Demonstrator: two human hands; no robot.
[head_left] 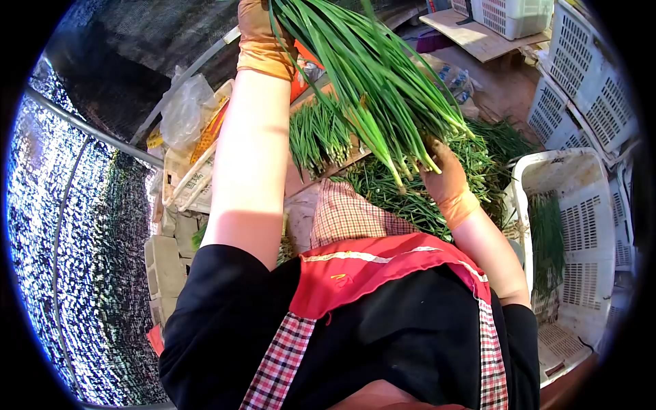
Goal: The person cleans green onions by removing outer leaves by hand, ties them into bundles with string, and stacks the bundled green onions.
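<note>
A long bunch of green garlic chives (383, 89) slants across the top of the view, its pale cut ends pointing down and right. My left hand (263, 34), in an orange glove, is closed around the leafy upper part; its fingers are partly hidden at the frame's edge. At the stalk ends, my right hand (447, 174), gloved too, has its fingers curled against the bunch, partly hidden behind it. Below lies a loose heap of chives (403, 205). A smaller, neatly laid bundle of chives (318, 133) rests left of the held bunch.
To the right stands a white plastic crate (588, 239) with some greens inside. More crates (591, 75) are stacked behind it. A wooden board (478, 37) carries another basket (512, 14). Left of my arm are a clear plastic bag (184, 113) and a metal pipe (89, 130).
</note>
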